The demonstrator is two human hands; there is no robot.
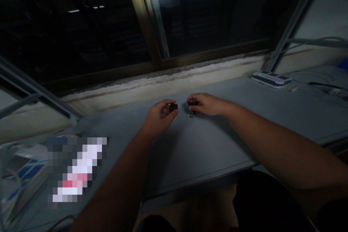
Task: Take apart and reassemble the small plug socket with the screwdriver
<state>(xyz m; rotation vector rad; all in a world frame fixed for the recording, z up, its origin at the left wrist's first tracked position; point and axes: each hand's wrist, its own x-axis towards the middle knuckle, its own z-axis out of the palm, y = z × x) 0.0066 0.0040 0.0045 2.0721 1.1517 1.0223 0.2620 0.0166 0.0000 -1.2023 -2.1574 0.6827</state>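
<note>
My left hand [159, 119] is closed around a small dark block-like piece [173, 107], gripped between thumb and fingers near the middle of the desk. Across a narrow gap, my right hand [202, 103] pinches another small dark piece [193, 104], mostly covered by the fingers. What kind of pieces these are I cannot make out. A tiny shiny metallic bit [189, 116] lies on the desk just below my right hand. Something pale shows under my left thumb, too small to tell.
The grey desk [206, 145] runs along a dark window with a worn sill [168, 76]. A white and grey power strip [270, 79] and cables are at the back right. Plastic bags and a blue-and-white box [28, 174] lie at the left, beside a pixelated flat object [84, 163].
</note>
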